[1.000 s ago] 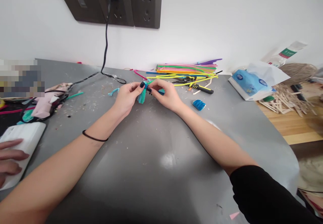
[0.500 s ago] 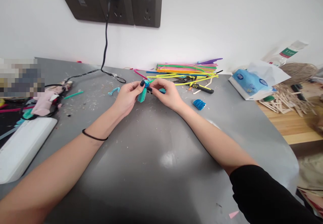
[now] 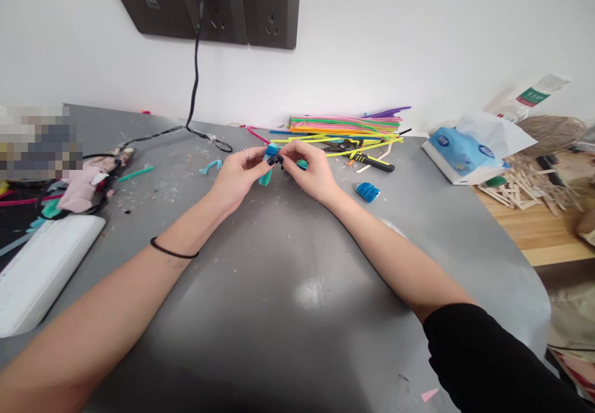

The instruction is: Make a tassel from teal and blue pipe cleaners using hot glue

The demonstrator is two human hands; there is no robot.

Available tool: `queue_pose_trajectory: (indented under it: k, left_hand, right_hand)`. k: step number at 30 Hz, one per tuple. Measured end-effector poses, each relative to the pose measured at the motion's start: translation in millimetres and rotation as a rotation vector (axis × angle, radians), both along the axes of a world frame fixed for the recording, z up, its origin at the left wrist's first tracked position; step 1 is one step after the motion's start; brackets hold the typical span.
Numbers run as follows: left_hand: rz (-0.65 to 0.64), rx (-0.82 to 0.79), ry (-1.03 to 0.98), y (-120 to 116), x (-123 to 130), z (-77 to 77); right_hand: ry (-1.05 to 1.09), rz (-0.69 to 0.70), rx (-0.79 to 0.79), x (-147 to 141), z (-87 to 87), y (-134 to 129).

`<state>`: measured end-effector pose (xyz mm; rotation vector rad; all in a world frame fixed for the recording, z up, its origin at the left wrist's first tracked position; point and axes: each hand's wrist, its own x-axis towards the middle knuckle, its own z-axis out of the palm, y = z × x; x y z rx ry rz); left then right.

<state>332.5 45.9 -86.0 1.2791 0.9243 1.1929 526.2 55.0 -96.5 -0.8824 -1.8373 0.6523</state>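
Observation:
Between my hands is a small blue and teal pipe-cleaner piece (image 3: 271, 150), raised over the back part of the grey table (image 3: 279, 301). My left hand (image 3: 239, 177) is closed, thumb and fingers pinching the piece from the left. My right hand (image 3: 309, 171) pinches it from the right, the two thumb tips meeting at its middle. A teal end hangs below the fingers, and another teal bit shows by my right palm. Much of the piece is hidden by my fingers. To the right lies a separate blue wound pipe-cleaner piece (image 3: 367, 192).
Behind my hands lie bundled pipe cleaners (image 3: 344, 124) and a black-and-yellow handled tool (image 3: 374, 162). A tissue pack (image 3: 465, 152) stands right, beside wooden sticks (image 3: 530, 186) and twine (image 3: 555, 134). A white power strip (image 3: 49, 273) and black cord (image 3: 193, 90) are left.
The held piece has turned, so its blue top shows more and its teal end less. My thumbs have come together at its middle. The loose things on the table stay put.

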Motion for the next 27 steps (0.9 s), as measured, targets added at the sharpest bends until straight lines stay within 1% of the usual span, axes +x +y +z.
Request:
queue_pose_trajectory:
  k: [5, 14, 27]
  left_hand:
    - [0.056, -0.006, -0.044, 2.0, -0.9, -5.8]
    - [0.064, -0.002, -0.051, 5.4, -3.5, -10.7]
    - [0.067, -0.016, -0.036, 3.3, -1.9, -6.8]
  right_hand:
    - [0.014, 0.008, 0.004, -0.6, -0.5, 0.3]
    - [0.006, 0.022, -0.015, 0.2, -1.2, 1.0]
    - [0.01, 0.031, 0.006, 0.4, 0.1, 0.1]
